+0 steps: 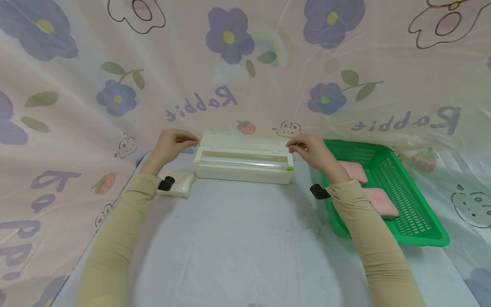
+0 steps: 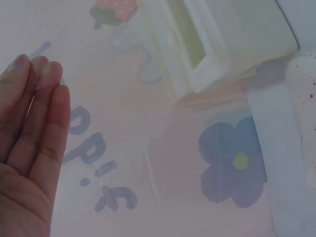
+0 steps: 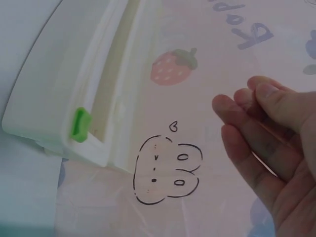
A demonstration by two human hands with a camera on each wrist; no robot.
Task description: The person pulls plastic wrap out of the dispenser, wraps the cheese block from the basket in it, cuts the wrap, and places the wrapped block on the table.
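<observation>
A white cling film dispenser box (image 1: 244,172) stands at the far side of the table, with a green slide cutter (image 1: 290,168) at its right end. A film roll (image 1: 245,161) shows in its long slot. Clear cling film (image 1: 245,140), faint and shiny, spans upward behind the slot between both hands. My left hand (image 1: 173,144) pinches its left corner between thumb and fingertips. At the other corner, my right hand (image 1: 310,150) pinches the film likewise. In the wrist views, the left hand (image 2: 32,143) and right hand (image 3: 274,148) both have fingers close together, the film overlapping their tips.
A pale, whitish block (image 1: 180,184) lies left of the dispenser, near the left wrist. On the right stands a green plastic basket (image 1: 426,204) holding pink blocks (image 1: 379,202), partly behind the right forearm. A patterned curtain (image 1: 268,85) hangs close behind the table (image 1: 238,238).
</observation>
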